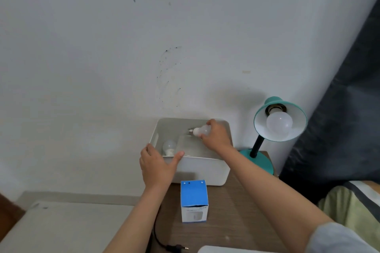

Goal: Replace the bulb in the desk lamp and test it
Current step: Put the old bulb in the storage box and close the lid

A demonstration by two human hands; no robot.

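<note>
A teal desk lamp (265, 160) stands at the table's back right, its shade tilted toward me with a white bulb (279, 123) screwed in the socket, unlit. My right hand (217, 136) holds a second white bulb (198, 131) sideways over the white plastic bin (202, 170), screw base pointing left. A third bulb (169, 147) lies inside the bin at its left. My left hand (158, 163) grips the bin's front left rim.
A blue and white bulb box (194, 201) stands upright in front of the bin on the brown table (230, 222). The lamp's black plug (177, 247) and cord lie unplugged near the front edge. A dark curtain (339, 129) hangs at right, bedding below it.
</note>
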